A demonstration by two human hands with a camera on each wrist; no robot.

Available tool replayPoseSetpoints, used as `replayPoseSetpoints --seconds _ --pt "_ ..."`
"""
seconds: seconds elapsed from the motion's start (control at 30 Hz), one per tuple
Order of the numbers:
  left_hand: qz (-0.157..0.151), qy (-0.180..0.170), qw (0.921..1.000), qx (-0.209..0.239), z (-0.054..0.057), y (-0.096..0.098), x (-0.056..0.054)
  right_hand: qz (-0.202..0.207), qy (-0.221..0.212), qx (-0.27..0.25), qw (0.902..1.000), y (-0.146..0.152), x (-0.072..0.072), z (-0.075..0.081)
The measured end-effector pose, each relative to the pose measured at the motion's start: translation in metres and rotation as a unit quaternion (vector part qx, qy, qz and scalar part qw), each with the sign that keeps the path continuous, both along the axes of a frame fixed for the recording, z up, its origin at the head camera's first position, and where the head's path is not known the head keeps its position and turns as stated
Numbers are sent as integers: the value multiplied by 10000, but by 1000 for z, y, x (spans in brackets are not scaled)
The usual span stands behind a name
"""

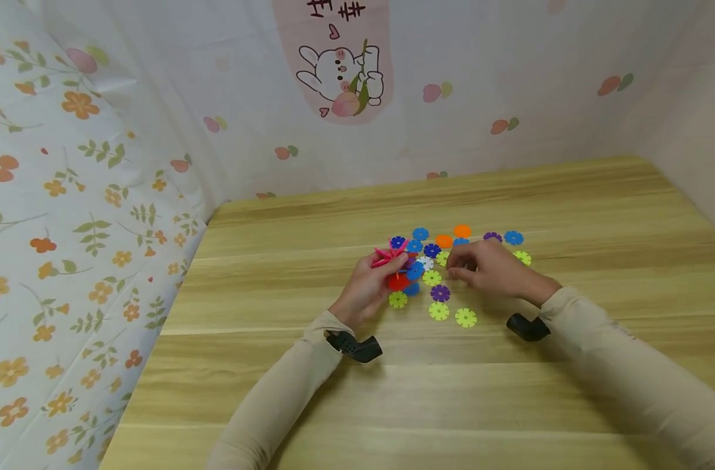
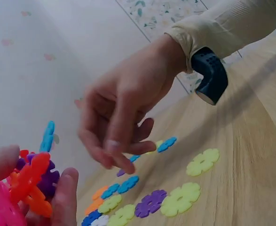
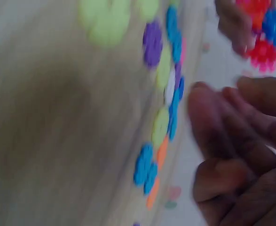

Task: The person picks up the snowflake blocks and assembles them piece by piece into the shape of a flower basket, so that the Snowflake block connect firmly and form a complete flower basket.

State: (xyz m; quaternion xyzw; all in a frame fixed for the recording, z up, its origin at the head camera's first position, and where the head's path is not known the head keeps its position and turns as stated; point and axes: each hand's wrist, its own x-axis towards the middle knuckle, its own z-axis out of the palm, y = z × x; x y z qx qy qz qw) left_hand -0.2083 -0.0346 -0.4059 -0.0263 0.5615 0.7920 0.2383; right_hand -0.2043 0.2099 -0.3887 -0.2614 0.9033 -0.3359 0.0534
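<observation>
Wood-grained tabletop (image 1: 439,398) is strewn with notched discs (image 1: 465,318); interlocked cluster (image 2: 33,176) is gripped, partly hidden, by left hand (image 1: 365,287); right hand (image 1: 497,267), blurred close up, is held loosely curled.

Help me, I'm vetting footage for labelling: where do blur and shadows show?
Right wrist view: blurred throughout, right hand and table included, with a broad dark shadow on the tabletop; left wrist view: noticeably sharper, the purple disc showing readable notches; head view: mostly clear, soft shadows beneath both sleeves.
</observation>
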Motion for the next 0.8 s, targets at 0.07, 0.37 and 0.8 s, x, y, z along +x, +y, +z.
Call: replayPoseSetpoints --seconds 0.07,0.37,0.8 --pt "-54 30 9999 -85 -1 -2 0 -22 255 468 9986 7 -4 0" --pt "-254 -3 9993 -285 0 -8 0 -332 201 1180 9923 18 -18 0" --pt "-615 188 9975 -291 0 -9 1 -553 246 1698 9836 6 -30 -13"
